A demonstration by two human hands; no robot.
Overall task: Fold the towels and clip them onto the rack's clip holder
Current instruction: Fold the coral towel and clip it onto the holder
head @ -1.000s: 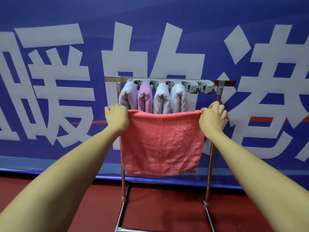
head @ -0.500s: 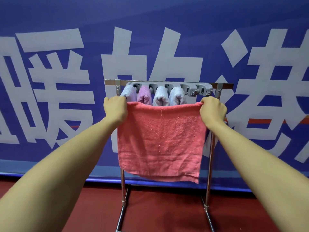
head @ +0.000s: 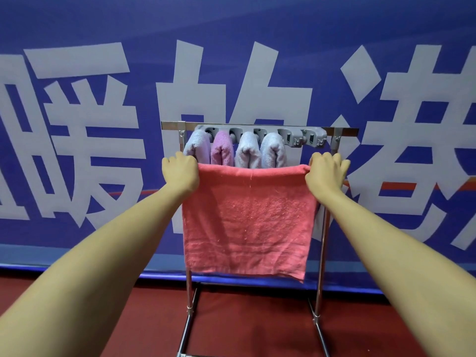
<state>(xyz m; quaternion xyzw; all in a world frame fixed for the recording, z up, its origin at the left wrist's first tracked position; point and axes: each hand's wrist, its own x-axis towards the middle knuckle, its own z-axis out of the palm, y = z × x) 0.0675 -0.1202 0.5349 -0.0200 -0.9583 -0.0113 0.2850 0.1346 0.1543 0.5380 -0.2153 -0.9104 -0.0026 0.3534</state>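
A coral-red towel (head: pixel 248 220) hangs spread flat in front of the metal rack (head: pixel 323 228). My left hand (head: pixel 180 173) grips its top left corner and my right hand (head: pixel 325 173) grips its top right corner, arms stretched out. Behind the towel's top edge, several folded towels hang from the grey clip holder (head: pixel 301 137) on the rack's top bar: a lilac towel (head: pixel 197 148), a pink towel (head: pixel 222 148) and two pale blue towels (head: pixel 260 149). The holder's right end has free clips. The red towel hides the lower parts of the hung towels.
A blue banner (head: pixel 103 150) with large white characters fills the wall close behind the rack. The floor (head: pixel 257 325) is dark red, with the rack's base bars standing on it.
The red towel, held by both hands, rose towards the clip holder and then dropped back a little. Its lower edge swung slightly.
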